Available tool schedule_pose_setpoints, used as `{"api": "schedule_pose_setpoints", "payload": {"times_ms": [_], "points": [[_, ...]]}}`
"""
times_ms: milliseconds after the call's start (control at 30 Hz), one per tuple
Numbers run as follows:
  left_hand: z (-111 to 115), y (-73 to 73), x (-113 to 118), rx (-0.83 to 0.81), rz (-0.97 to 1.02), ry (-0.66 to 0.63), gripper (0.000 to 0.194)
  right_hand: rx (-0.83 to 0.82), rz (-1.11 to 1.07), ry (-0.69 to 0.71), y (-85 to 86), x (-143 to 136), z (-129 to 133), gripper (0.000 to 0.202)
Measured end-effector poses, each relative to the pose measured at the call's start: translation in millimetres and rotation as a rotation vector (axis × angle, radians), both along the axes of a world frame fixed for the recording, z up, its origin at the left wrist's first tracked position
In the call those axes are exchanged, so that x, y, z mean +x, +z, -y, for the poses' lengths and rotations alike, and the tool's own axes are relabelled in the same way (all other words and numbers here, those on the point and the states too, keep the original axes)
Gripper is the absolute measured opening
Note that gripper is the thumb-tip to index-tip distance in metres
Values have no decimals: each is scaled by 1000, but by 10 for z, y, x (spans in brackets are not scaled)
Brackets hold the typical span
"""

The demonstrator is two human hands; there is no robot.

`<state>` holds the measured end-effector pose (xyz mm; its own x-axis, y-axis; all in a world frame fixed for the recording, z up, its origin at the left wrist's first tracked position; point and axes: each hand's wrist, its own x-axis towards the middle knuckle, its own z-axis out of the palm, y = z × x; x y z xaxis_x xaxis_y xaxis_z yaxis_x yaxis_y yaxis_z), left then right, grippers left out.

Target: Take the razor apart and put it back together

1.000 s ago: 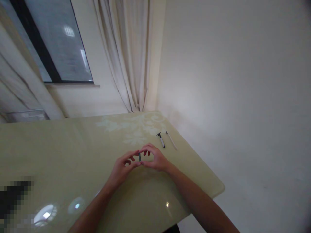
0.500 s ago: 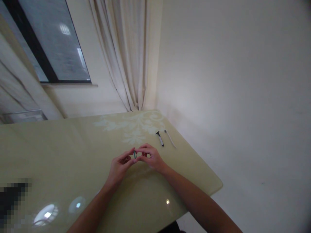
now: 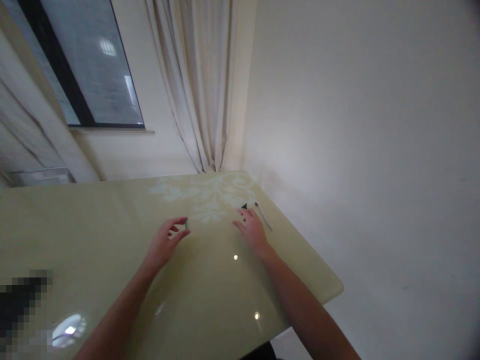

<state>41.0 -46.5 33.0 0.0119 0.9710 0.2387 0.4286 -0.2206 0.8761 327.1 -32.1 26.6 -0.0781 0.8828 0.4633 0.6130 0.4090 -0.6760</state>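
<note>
Piece [image 3: 186, 224], small, thin and greenish, sits between thumb and fingers of the left hand [image 3: 164, 244], held near upright, just above the table [image 3: 112, 235] as far as I can tell. Left fingers are closed on it at the tips, with a gap behind between thumb and palm. Too small in view to say exactly what it is. Right hand [image 3: 254, 231] is well apart from the left, palm down, reaching over the razor [image 3: 244, 206]. Right fingers are open, thumb parted from the rest; can't tell whether they touch the razor. Only its dark head shows, just past the fingertips; the handle is hidden under the hand. Toothbrush [image 3: 264, 217] lies on the table just right of the right hand, dark bristle end pointing away, pale handle running back toward the near right. Table is glossy yellow-green, with a white floral pattern [image 3: 210, 210] by the far corner, beyond the hands, and lamp reflections [image 3: 256, 316] on the near part. Behind it: pale curtain [image 3: 202, 90], dark-framed window [image 3: 93, 75] on the left, plain wall [image 3: 356, 125] on the right. Pixelated dark patch [image 3: 18, 305] at lower left, contents unreadable
</note>
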Motion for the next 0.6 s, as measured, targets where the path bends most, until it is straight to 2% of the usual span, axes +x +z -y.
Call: {"api": "schedule_pose_setpoints", "payload": {"times_ms": [67, 133, 200, 333, 467, 600], "points": [[-128, 10, -331, 38, -242, 144, 49, -2, 179, -193, -15, 153, -55, 36], [-208, -10, -617, -61, -460, 268, 41, -43, 314, -296, -60, 251, -84, 31], [-241, -45, -797, -137, -555, 264, 39, -90, 381, -332, -123, 299, -109, 26], [-269, -93, -869, -179, -591, 239, 40, -136, 396, -375, -205, 348, -195, 18], [-339, -135, -879, -199, -571, 209, 42, -173, 398, -405, -153, 347, -255, 19], [-397, -195, -960, -188, -514, 188, 47, -150, 363, -303, -40, 48, -238, 21]]}}
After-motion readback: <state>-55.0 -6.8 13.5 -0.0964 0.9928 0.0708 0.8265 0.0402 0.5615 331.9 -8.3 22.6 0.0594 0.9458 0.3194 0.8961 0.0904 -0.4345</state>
